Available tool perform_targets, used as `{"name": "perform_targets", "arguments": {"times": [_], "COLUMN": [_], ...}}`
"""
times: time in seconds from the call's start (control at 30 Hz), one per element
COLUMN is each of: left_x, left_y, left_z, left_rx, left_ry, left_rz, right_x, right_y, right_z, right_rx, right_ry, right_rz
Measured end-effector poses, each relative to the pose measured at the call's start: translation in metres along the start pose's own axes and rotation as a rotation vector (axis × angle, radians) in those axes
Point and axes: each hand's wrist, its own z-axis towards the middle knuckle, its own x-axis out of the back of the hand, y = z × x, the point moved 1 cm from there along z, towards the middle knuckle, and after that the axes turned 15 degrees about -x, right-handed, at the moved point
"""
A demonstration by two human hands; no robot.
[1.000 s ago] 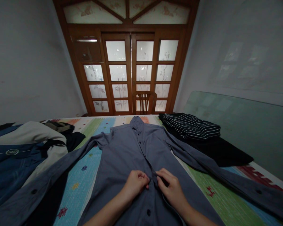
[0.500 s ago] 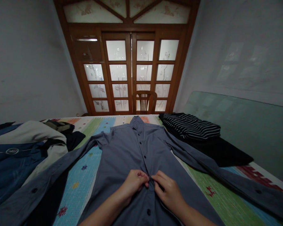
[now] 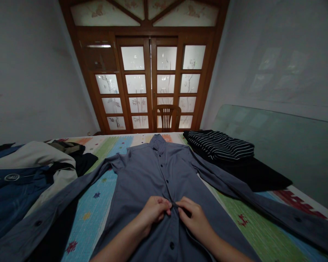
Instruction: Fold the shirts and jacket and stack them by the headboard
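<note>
A grey-blue button-up shirt (image 3: 147, 174) lies face up with its collar away from me and both sleeves spread out to the sides. Over the lower part of its front opening, my left hand (image 3: 156, 211) pinches the placket edge. Close beside it, my right hand (image 3: 190, 214) grips the other edge of the placket, lifting the cloth slightly. Whatever button sits between the fingertips is hidden. Dark buttons show along the placket above the hands, and one button (image 3: 172, 245) shows below them.
A striped patterned cloth (image 3: 90, 196) covers the table. At left lies a heap of blue, white and dark clothes (image 3: 30, 163). Folded black garments, with a striped one (image 3: 221, 145) on top, sit at right. A wooden chair (image 3: 166, 116) stands beyond the far edge, before glazed doors.
Both hands stay at the same spot on the placket, with only small finger shifts. More of the lifted cloth shows between the fingertips. The view has shifted slightly.
</note>
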Motion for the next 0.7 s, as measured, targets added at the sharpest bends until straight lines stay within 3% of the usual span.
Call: {"name": "perform_targets", "arguments": {"times": [0.23, 0.43, 0.7], "left_x": [0.0008, 0.0012, 0.0027], "left_y": [-0.0025, 0.0004, -0.0011], "left_z": [0.0002, -0.0007, -0.0007], "left_rx": [0.001, 0.005, -0.024], "left_ry": [-0.078, -0.067, -0.109], "left_rz": [0.020, 0.035, -0.022], "right_x": [-0.0008, 0.0018, -0.0020], "right_y": [0.0041, 0.0070, 0.0078], "right_z": [0.0040, 0.0070, 0.0068], "right_rx": [-0.113, -0.153, -0.318], "right_ry": [-0.029, -0.057, -0.175], "right_rz": [0.108, 0.191, 0.355]}}
